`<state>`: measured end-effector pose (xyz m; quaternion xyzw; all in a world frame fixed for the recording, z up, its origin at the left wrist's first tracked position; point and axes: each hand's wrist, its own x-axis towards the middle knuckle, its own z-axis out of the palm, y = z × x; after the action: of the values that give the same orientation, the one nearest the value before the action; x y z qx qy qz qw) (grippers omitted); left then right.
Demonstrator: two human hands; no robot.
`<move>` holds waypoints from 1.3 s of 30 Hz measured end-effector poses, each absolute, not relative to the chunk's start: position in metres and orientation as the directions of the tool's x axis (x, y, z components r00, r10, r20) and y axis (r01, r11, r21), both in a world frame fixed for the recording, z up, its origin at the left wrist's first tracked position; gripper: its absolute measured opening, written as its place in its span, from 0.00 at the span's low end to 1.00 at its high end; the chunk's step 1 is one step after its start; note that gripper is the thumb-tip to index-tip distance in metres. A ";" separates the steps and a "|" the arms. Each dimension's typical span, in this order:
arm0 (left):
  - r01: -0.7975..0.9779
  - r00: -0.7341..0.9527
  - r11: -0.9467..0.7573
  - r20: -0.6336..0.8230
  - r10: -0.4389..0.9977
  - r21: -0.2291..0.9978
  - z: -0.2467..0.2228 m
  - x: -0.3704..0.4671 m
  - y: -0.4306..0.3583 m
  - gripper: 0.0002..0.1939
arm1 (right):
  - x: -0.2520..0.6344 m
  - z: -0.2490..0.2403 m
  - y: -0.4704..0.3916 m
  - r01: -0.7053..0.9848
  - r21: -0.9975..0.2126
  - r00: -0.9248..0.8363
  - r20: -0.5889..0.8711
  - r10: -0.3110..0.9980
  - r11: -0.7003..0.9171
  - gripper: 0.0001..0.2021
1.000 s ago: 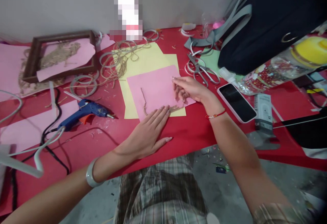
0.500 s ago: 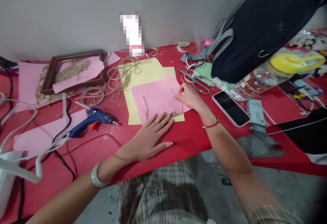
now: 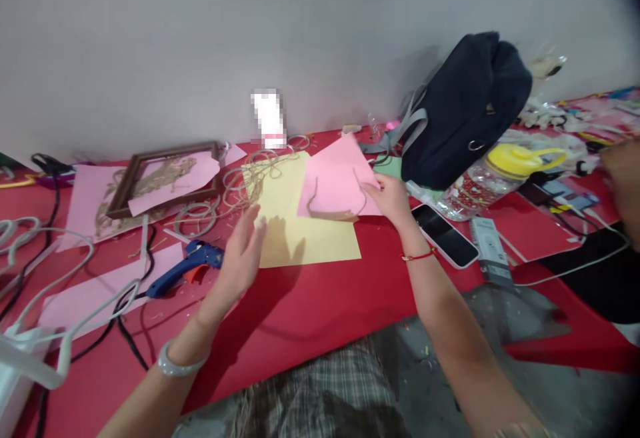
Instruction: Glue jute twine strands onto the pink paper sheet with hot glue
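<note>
My right hand (image 3: pixel 391 199) pinches the right edge of a sheet of pink paper (image 3: pixel 333 175) and holds it tilted, partly raised. A thin brown twine outline (image 3: pixel 330 214) runs in a U shape along the lower part of that sheet. Beneath lies yellow paper (image 3: pixel 320 245) on the red table. My left hand (image 3: pixel 243 255) is lifted over the table with its fingers stretched out, holding nothing. Just left of it sits a blue glue gun (image 3: pixel 183 267) with an orange trigger. Loose twine (image 3: pixel 253 178) lies in a tangle behind the left hand.
A brown picture frame (image 3: pixel 120 188) with pink paper stands back left. A phone (image 3: pixel 445 235), a box (image 3: pixel 490 246), a bottle with a yellow lid (image 3: pixel 473 188) and a dark backpack (image 3: pixel 465 111) occupy the right. White cables (image 3: pixel 83 271) cross the left side. Another person's arm (image 3: pixel 623 185) shows at far right.
My left hand has risen off the pink paper and moved left. My right hand now grips the sheet's edge and has lifted it up from the yellow paper. The camera view has shifted.
</note>
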<state>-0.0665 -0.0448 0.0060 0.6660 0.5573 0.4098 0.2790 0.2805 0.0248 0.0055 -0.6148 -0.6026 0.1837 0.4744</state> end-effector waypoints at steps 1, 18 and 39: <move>0.598 0.159 -0.269 0.217 0.963 0.755 0.000 -0.064 -0.049 0.35 | 0.282 0.003 0.027 0.489 -0.849 0.271 0.368 0.889 0.203 0.11; 0.113 0.109 -0.100 0.088 0.990 0.988 0.035 -0.041 -0.041 0.41 | 0.245 0.048 0.033 -0.096 -0.926 0.337 0.315 0.887 0.366 0.16; 0.107 0.102 -0.095 0.085 0.991 0.990 0.038 -0.052 -0.040 0.24 | 0.244 0.015 0.026 -0.043 -0.968 0.130 0.241 0.962 0.248 0.15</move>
<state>-0.0518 -0.0405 0.0382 0.5730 0.4790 0.4684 0.4721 0.2436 0.0261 0.0151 -0.4494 -0.5111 0.4171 0.6024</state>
